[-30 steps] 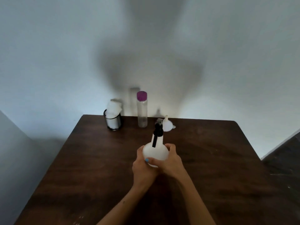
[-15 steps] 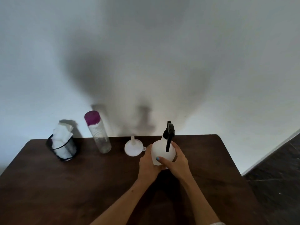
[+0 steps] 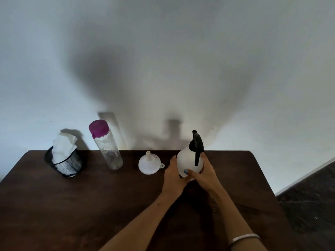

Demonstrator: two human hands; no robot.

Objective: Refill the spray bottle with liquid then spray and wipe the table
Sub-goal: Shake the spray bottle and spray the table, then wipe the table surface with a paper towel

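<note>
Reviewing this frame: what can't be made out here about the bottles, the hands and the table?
Head view only:
- Spray bottle: liquid level unreadable through the opaque white body; its base is hidden by the left hand and right hand.
- Clear bottle: its fill level cannot be told.
- Funnel: red mark too small to read.
- Table: near edge cut off by the frame.

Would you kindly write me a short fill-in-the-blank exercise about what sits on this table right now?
1. Both hands, left hand and right hand, grip the white ____ bottle.
2. The clear bottle has a ____ cap.
3. The white funnel lies with its spout pointing ____.
4. White tissues stand in a black ____ cup.

Missing words: spray; purple; up; mesh
</note>
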